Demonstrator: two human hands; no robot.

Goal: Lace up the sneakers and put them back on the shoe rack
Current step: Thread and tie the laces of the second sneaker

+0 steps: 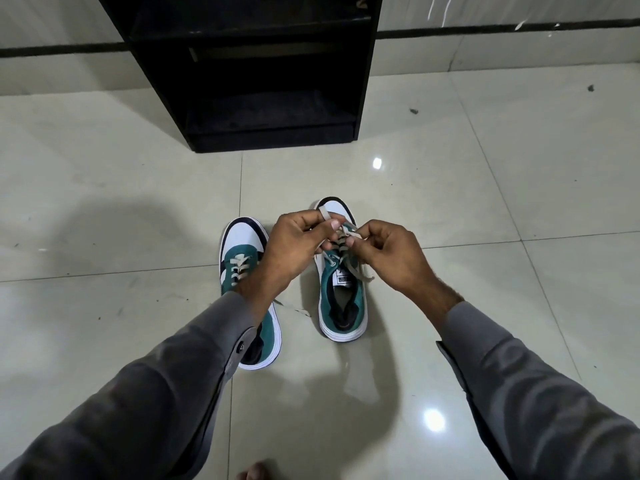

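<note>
Grey-sleeved left hand (294, 244) and right hand (384, 252) both pinch the beige flat lace (341, 233) over the right-side green-and-white suede sneaker (341, 289).

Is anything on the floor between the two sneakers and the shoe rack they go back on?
Nothing visible. The right sneaker, whose lace both hands hold, and the left sneaker stand on bare tiled floor short of the black shoe rack. Its lower shelf looks empty, though dark.

A home: glossy floor tiles (450, 209), black shoe rack (249, 64).
</note>
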